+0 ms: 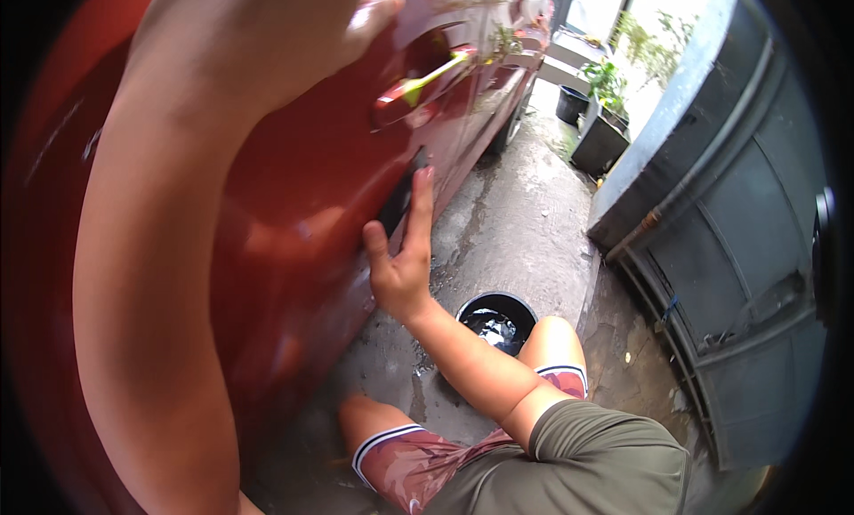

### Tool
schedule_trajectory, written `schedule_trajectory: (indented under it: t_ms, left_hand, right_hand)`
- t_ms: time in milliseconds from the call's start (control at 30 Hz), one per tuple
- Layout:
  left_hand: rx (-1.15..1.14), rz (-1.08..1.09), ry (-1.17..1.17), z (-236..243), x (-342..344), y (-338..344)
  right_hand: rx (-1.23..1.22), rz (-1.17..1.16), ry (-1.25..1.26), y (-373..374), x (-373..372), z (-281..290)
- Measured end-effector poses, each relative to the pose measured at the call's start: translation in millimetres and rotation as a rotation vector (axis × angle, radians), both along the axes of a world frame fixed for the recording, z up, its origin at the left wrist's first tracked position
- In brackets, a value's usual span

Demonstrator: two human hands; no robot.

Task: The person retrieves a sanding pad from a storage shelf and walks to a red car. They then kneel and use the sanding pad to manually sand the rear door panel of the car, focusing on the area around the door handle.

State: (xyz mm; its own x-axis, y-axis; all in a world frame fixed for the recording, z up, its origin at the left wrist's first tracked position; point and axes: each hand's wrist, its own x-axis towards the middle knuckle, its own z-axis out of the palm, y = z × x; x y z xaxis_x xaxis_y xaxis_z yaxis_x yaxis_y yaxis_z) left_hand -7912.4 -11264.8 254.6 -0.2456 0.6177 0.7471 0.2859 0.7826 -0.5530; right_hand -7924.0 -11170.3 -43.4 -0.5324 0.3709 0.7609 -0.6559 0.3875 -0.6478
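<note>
Head view — my right hand [405,248] lies flat and open on the red car door [311,204], left hand [294,35] raised and loosely closed on nothing I can see; wiping comes next, with water from the bucket [496,319].

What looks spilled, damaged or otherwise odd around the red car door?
Nothing looks damaged. The concrete ground beside the red car door is patchy wet near the black bucket. The right hand lies flat on the door; the left hand is raised against it.

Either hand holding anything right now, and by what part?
Right hand: holds nothing; it lies open against the red car door, fingers at a dark patch there. Left hand: raised close to the camera; any hold cannot be told.
</note>
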Motion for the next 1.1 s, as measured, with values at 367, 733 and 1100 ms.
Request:
schedule_trajectory:
  t_ms: [367, 733, 1100]
  left_hand:
    - [-0.113, -0.365, -0.117, 1, -25, -3]
    - [0.209, -0.404, -1.485, -19, 13, 18]
    - [0.109, -0.288, -1.420, -16, 7, 16]
  right_hand:
    - [-0.583, 0.275, -0.025, 59, 47, -25]
    - [-0.746, 1.164, -0.182, 82, 53, 25]
    - [0.567, -0.067, 0.474, 80, 52, 54]
